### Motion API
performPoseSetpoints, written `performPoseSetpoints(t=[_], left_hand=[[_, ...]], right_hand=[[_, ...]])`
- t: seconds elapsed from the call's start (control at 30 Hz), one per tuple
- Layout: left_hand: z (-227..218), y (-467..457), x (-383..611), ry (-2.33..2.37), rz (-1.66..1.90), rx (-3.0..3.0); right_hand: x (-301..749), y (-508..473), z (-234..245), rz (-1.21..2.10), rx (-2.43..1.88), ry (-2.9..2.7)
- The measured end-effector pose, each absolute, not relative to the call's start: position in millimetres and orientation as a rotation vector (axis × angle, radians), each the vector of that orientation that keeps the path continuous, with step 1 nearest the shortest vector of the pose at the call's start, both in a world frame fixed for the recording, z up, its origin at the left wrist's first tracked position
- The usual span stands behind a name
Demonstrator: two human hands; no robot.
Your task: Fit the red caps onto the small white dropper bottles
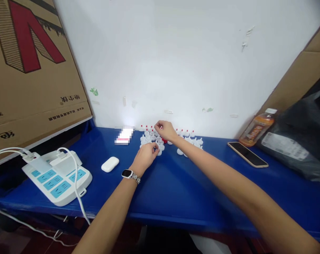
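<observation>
Wall: white painted wall (181,56) behind, scuffed.
Box: large brown cardboard box with a red printed letter (30,67), leaning at far left.
Worktop: blue painted worktop (175,190), carrying everything below.
Bag: black plastic bag with a white label (302,141), far right.
Power strip: white plastic power strip with pale blue sockets (58,176), near left, white cables plugged in.
Bottle: orange drink bottle with a white cap (257,128), lying tilted against the wall, just beside the bag.
Phone: slim dark-screened phone (247,154), flat, near the bottle.
Left hand (147,155): at the near edge of the cluster, fingers curled closed. Whether a piece sits inside them cannot be told.
Right hand (166,130): over the back row by the wall, fingertips drawn together in a pinch. Too small to see whether they hold anything.
Case: white rounded plastic earbud case (110,164), left of the left hand.
Watch: dark-faced wristwatch on a metal band (128,174), left wrist.
Pieces: cluster of small white plastic caps, some red-tipped (189,141), on the worktop against the wall, between and beside both hands. One red piece (164,140) lies among them.
Handling, by judgement: very light, stiff, smooth. Likely to tip or scatter if brushed. Best pinched by the sides of the body between thumb and forefinger, one at a time.
</observation>
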State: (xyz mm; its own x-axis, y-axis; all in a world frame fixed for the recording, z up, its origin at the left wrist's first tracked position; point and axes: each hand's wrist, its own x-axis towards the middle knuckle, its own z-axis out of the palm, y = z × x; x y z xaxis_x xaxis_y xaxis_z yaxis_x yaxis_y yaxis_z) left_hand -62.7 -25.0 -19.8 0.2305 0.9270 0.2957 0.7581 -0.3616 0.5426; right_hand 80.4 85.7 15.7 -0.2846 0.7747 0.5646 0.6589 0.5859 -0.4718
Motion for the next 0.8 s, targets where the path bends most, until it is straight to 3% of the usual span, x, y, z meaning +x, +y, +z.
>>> performPoseSetpoints(t=[0.3, 0.8], left_hand=[[-18.3, -26.7, -49.9, 1.226, 1.207, 2.222], [-23.1, -27.0, -44.3, 1.220, 0.999, 2.097]], right_hand=[[149.9, 49.0, 4.1, 0.030, -1.348, -2.192], [136.0, 50.0, -2.3, -0.294, -1.412, -2.510]])
